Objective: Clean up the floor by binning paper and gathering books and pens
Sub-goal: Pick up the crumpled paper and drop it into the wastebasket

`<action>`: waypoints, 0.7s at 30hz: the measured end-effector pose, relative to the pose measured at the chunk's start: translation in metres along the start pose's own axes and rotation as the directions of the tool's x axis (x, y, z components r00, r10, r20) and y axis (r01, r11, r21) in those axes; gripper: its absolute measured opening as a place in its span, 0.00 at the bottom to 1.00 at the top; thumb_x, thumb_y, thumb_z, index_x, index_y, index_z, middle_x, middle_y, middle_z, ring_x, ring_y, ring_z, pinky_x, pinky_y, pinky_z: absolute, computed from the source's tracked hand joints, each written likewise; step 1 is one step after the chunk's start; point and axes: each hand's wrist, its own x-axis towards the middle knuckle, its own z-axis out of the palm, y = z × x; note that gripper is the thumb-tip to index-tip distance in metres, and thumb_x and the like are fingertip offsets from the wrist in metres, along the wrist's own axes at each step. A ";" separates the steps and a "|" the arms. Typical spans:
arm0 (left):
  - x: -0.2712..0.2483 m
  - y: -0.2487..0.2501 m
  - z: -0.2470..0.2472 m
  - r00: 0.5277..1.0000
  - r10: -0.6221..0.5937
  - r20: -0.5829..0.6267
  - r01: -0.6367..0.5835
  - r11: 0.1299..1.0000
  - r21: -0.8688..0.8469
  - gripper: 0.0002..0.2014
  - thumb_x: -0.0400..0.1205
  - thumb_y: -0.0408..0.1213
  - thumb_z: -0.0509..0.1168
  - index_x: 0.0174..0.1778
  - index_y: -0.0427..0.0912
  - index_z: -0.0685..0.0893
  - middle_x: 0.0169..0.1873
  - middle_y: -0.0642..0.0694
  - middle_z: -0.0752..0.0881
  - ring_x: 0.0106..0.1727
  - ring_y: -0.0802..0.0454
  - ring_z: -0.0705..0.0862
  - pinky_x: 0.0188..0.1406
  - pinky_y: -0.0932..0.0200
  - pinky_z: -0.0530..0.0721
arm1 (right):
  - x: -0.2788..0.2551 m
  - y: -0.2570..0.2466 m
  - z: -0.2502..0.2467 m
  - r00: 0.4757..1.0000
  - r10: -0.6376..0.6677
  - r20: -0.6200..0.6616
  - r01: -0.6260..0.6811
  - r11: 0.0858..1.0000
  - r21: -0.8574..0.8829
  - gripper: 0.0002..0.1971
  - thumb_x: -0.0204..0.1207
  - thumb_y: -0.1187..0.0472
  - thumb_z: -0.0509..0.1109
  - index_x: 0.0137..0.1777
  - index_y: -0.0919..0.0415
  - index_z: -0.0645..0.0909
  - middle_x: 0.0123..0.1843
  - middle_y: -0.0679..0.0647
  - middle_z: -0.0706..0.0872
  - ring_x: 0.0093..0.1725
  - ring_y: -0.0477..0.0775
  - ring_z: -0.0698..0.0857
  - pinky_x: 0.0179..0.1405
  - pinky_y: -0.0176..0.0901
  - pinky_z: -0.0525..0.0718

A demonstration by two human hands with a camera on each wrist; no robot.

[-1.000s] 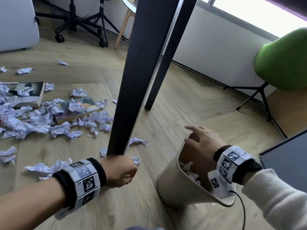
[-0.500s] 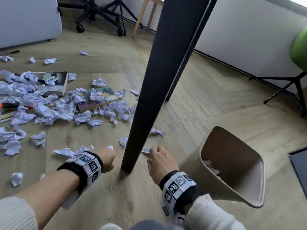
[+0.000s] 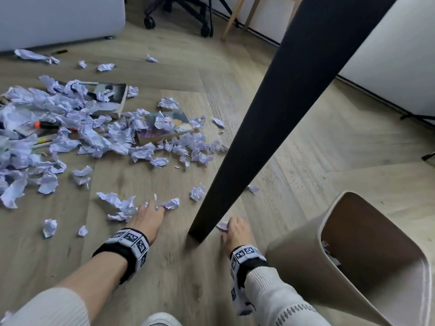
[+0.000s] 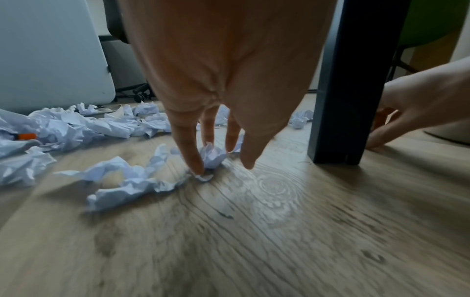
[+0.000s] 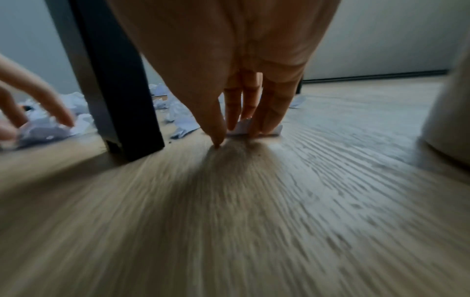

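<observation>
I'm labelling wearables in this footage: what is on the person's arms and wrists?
Each wrist carries a black band ringed with white square tiles printed with black fiducial markers; the same on the right wrist. Both arms wear a cream knit sleeve: the left sleeve is pushed up, leaving the forearm bare, and the right sleeve reaches the band. Both hands are bare, with no gloves.
</observation>
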 end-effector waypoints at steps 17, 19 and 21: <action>-0.015 0.009 -0.024 0.997 0.026 -0.069 -0.042 0.972 -0.230 0.14 0.82 0.30 0.58 0.63 0.41 0.78 0.59 0.40 0.80 0.60 0.42 0.82 0.56 0.54 0.78 | 0.034 0.000 -0.023 0.965 0.193 -0.180 -0.157 0.968 0.194 0.10 0.80 0.69 0.57 0.60 0.65 0.71 0.58 0.62 0.80 0.49 0.61 0.80 0.47 0.52 0.80; -0.018 0.001 -0.025 0.996 0.008 -0.086 -0.031 0.964 -0.263 0.13 0.81 0.31 0.58 0.58 0.45 0.82 0.56 0.43 0.83 0.59 0.45 0.82 0.54 0.56 0.77 | 0.051 0.004 -0.030 0.931 0.252 -0.263 -0.185 0.949 0.255 0.15 0.80 0.63 0.62 0.65 0.62 0.71 0.60 0.61 0.79 0.53 0.60 0.80 0.49 0.51 0.80; -0.023 -0.004 -0.030 0.994 -0.017 -0.107 -0.014 0.958 -0.288 0.11 0.80 0.30 0.59 0.47 0.47 0.84 0.50 0.45 0.84 0.54 0.46 0.81 0.47 0.58 0.74 | 0.071 0.007 -0.032 0.922 0.235 -0.307 -0.180 0.964 0.198 0.22 0.75 0.64 0.67 0.69 0.60 0.71 0.64 0.64 0.76 0.59 0.63 0.78 0.53 0.51 0.79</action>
